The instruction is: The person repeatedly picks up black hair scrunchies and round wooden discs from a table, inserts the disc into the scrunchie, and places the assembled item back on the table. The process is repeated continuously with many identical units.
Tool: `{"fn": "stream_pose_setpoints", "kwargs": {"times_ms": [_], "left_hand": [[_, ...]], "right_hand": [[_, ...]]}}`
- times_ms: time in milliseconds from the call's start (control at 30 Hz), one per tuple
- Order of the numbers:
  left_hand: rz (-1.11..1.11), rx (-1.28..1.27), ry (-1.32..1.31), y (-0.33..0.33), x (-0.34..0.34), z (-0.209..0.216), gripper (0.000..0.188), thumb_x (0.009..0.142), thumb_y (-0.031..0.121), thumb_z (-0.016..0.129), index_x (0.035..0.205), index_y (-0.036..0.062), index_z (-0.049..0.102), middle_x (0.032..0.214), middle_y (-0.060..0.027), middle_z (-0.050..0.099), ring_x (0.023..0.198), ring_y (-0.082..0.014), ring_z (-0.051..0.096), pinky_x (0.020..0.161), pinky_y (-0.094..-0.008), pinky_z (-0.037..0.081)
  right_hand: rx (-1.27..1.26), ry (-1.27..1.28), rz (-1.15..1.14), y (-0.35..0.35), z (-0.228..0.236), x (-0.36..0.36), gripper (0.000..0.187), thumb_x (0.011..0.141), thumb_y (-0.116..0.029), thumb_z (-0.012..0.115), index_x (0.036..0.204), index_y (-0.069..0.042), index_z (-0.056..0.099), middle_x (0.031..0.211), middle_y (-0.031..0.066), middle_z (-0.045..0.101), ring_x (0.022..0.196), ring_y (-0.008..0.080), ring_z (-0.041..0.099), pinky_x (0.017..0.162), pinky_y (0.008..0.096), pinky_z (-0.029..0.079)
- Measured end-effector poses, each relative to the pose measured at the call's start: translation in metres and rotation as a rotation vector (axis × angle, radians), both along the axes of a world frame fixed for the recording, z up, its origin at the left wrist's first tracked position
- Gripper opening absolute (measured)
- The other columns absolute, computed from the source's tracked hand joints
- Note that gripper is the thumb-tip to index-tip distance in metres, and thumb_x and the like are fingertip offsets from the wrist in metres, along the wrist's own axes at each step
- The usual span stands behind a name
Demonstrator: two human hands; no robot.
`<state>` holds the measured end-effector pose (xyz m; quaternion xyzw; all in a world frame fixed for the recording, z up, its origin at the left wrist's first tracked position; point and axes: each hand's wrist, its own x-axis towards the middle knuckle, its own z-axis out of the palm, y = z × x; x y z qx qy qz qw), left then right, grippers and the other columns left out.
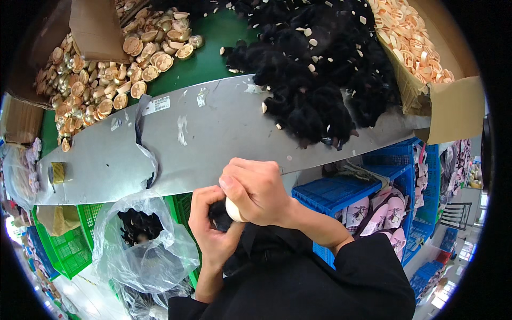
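Over black shirt [298,282], holding fluff [217,214] in curled left hand [212,232], pale cap [233,211] in curled right hand [257,191], might slip if squeezed crooked.

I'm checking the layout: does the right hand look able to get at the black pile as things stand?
Likely yes: only grey table seems to lie between the right hand and the black pile, though it grips a pale piece.

Left hand [209,224]: curled, thumb [233,232] angled inward
Right hand [260,189]: clenched close beside the left, thumbnail [226,182] showing
Left forearm [209,284]: nearly upright
Right forearm [322,226]: slanting from lower right
Grip: apparently firm, partly hidden
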<state>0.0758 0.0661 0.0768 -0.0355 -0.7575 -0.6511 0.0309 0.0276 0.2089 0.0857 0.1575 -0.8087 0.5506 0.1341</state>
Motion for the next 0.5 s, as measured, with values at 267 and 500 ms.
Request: {"fn": "stream_pose_setpoints", "kwargs": {"times_ms": [267, 500], "left_hand": [[0.089, 0.107, -0.024, 0.006, 0.006, 0.009, 0.032, 0.074, -0.007, 0.075, 0.102, -0.0003, 0.060, 0.103, -0.0084, 0.063, 0.093, -0.0145, 0.060, 0.085, -0.0261, 0.048], [0.068, -0.018, 0.008, 0.004, 0.006, 0.010, 0.012, 0.082, -0.003, 0.061, 0.093, -0.0004, 0.061, 0.090, -0.0033, 0.064, 0.081, -0.0113, 0.057, 0.077, -0.0234, 0.045]], "right_hand": [[-0.251, 0.006, 0.104, -0.001, -0.002, -0.002, 0.038, 0.101, -0.014, 0.048, 0.065, -0.001, 0.052, 0.058, 0.0092, 0.049, 0.047, 0.0226, 0.045, 0.046, 0.0340, 0.036], [-0.576, -0.217, 0.175, -0.012, -0.017, 0.009, 0.049, 0.107, -0.019, 0.043, 0.062, -0.001, 0.048, 0.056, 0.0062, 0.045, 0.047, 0.0138, 0.038, 0.046, 0.0314, 0.031]]}}
